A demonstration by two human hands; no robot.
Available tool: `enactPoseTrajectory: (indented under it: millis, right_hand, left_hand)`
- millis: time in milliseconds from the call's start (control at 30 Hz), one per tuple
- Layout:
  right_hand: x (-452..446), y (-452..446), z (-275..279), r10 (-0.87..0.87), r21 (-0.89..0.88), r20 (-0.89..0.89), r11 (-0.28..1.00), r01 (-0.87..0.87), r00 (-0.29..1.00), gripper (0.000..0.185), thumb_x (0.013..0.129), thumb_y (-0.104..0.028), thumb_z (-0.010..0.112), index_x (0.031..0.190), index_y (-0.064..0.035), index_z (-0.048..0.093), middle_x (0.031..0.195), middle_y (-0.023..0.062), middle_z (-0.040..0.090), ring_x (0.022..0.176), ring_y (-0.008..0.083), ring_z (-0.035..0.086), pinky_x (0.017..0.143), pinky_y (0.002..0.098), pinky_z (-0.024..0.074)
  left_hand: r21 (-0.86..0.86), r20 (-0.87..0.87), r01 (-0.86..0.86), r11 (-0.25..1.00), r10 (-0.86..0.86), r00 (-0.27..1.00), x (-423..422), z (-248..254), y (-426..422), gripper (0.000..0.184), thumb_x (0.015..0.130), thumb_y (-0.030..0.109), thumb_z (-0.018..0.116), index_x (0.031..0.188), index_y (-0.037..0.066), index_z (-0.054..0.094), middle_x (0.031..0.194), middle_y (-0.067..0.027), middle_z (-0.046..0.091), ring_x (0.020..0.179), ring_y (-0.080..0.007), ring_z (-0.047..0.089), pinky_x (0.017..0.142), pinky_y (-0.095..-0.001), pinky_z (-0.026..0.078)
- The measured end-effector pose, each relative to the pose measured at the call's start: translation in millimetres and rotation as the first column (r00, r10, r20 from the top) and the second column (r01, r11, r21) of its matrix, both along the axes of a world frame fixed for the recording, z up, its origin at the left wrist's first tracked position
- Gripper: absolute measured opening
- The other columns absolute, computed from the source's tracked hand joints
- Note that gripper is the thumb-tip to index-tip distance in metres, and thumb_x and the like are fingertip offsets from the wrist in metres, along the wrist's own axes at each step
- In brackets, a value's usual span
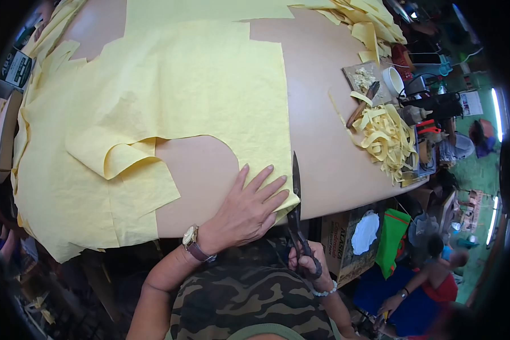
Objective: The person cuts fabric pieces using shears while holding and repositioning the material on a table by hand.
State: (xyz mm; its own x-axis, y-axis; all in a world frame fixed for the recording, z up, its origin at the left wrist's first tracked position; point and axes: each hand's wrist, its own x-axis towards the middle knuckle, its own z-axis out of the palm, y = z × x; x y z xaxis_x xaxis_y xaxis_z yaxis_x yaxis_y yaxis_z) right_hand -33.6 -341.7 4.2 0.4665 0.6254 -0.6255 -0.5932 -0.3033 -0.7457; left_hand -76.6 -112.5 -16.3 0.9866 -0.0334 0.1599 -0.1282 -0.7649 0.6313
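Large yellow sheet material (209,79) lies over the table, with a curved cutout along its near side. My left hand (249,204) rests with fingers spread on the sheet's near right corner, pressing it. My right hand (311,263) is wrapped round the handles of dark scissors (295,192) just off the table's front edge. The blades point away from me along the sheet's right edge, beside my left fingertips. Near the blades the sheet's corner is folded a little over the table edge.
Yellow strips (385,136) are heaped at the right, near a wooden-handled tool (357,113) and a white cup (392,81). A cardboard box (337,243) and a green bag (392,238) stand below. Another person's arm (413,283) shows at the lower right.
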Motion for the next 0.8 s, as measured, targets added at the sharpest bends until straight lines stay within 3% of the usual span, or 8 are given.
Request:
enactPoseTrajectory:
  millis: [200,800]
  right_hand:
    - [-0.8,-2.6,-5.4,-0.034,0.064,-0.048,0.997,0.037,0.998,0.035,0.068,-0.029,0.067,0.079,0.0004,0.052,0.061,0.0041,0.051,0.054,0.0099,0.049,0.051,0.0213,0.0383]
    - [-1.7,-6.8,-4.7,-0.053,0.014,-0.036,0.998,0.054,0.998,0.029,0.07,-0.024,0.067,0.076,0.0003,0.053,0.057,0.0028,0.051,0.049,0.0088,0.048,0.047,0.0193,0.037]
  left_hand:
    - [-0.001,-0.015,0.02,1.0,-0.02,1.0,0.1,2.1,0.2,0.043,0.073,0.015,0.054,0.115,0.008,0.051,0.129,-0.0082,0.042,0.124,-0.0305,0.032,0.098,-0.0574,0.023]
    - [-0.024,-0.031,0.052,0.998,-0.053,0.998,-0.7,3.9,0.9,0.041,0.071,0.015,0.055,0.112,0.009,0.052,0.127,-0.0064,0.044,0.123,-0.0295,0.033,0.099,-0.0573,0.022]
